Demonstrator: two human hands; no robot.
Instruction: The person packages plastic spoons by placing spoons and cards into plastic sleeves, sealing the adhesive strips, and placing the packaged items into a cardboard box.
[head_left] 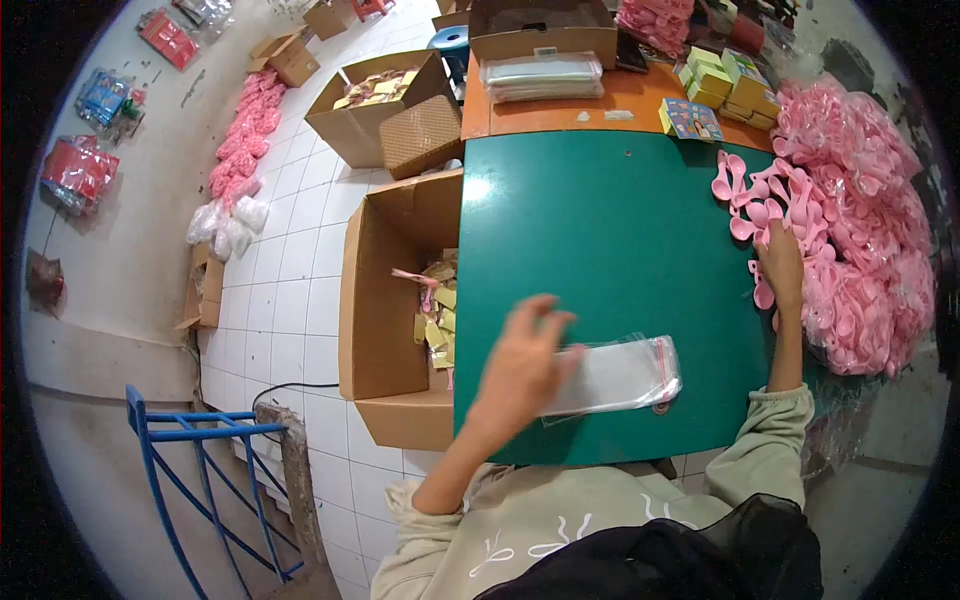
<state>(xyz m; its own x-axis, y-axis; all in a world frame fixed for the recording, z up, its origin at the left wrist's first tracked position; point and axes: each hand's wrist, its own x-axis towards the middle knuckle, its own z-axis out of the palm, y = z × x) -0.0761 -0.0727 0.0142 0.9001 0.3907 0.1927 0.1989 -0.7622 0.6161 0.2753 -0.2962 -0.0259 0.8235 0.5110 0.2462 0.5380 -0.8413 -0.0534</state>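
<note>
My left hand (525,365), a little smeared by motion, is over the near left part of the green tabletop (590,230) with its fingers apart and nothing in them. Beside it lies a stack of clear plastic bags (615,378), its right end near the fingertips. At the table's right edge my right hand (782,262) reaches into a loose pile of pink plastic spoons (800,200). Its fingers are bunched on a spoon there, the fingertips partly hidden.
Bulging bags of pink spoons (850,230) stand along the right. Yellow card packs (735,85) and a stack of clear bags (540,78) sit at the back. An open cardboard box (395,225) holding yellow-carded packs adjoins the left edge. A blue metal rail (195,435) is lower left.
</note>
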